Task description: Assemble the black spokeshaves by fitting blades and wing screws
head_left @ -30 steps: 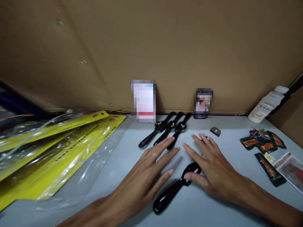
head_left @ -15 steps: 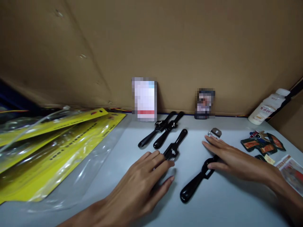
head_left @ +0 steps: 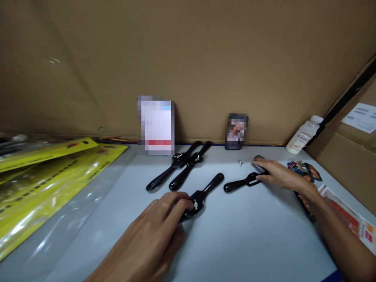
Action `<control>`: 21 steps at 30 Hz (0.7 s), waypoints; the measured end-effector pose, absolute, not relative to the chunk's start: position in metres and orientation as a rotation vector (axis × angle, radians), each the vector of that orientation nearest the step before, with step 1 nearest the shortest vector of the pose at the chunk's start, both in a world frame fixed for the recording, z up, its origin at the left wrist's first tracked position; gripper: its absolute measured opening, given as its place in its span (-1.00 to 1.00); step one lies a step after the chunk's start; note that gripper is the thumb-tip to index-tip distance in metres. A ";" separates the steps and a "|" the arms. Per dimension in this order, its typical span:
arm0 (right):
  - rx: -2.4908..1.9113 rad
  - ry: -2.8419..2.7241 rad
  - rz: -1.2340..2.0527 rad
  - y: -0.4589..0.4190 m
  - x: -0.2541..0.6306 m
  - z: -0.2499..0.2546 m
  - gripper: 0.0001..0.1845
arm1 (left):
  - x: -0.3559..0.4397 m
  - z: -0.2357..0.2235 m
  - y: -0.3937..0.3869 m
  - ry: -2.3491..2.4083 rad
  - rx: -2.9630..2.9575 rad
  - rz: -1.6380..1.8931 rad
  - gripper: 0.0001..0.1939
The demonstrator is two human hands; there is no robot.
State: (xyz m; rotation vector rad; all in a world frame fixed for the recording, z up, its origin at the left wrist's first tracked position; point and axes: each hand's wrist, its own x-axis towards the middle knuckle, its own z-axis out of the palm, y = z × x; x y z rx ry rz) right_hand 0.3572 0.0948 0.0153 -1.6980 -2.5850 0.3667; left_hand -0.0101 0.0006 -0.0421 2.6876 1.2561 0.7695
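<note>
My left hand (head_left: 160,231) is closed round one end of a black spokeshave (head_left: 197,201); its far handle points up and right, and a small silver screw shows at its middle. My right hand (head_left: 277,174) grips the far end of another black spokeshave (head_left: 242,184), whose open middle slot shows no blade. The thumb rests by the slot, and the fingers hide that far handle. A silver wing screw (head_left: 241,162) lies just left of the right fingertips. Behind the left hand, a spokeshave (head_left: 173,166) and a second spokeshave (head_left: 190,166) lie side by side.
Yellow tool packages in clear plastic (head_left: 67,182) cover the left side. A blurred white panel (head_left: 158,125) and a phone (head_left: 236,131) lean on the cardboard wall (head_left: 190,58). At right are a bottle (head_left: 304,135), keys with tags (head_left: 304,170) and a printed packet (head_left: 345,211).
My right hand has pushed its spokeshave farther back and turned it flatter. My left hand has drawn its spokeshave nearer. The view has shifted right.
</note>
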 end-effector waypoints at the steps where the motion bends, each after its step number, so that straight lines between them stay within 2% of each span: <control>1: -1.717 -2.574 0.330 0.095 0.359 0.016 -0.47 | -0.011 -0.043 0.001 1.262 2.691 0.776 -0.66; 11: -1.822 -2.465 0.033 0.094 0.357 0.018 -0.93 | -0.003 -0.031 0.002 0.997 2.666 0.815 -0.65; 17: -1.641 -2.316 -0.071 0.078 0.316 0.007 -0.79 | 0.004 -0.026 -0.001 0.877 2.545 0.809 -0.62; 21: -1.164 -2.294 0.132 0.037 0.273 0.003 -0.79 | 0.006 -0.025 -0.001 0.837 2.535 0.744 -0.68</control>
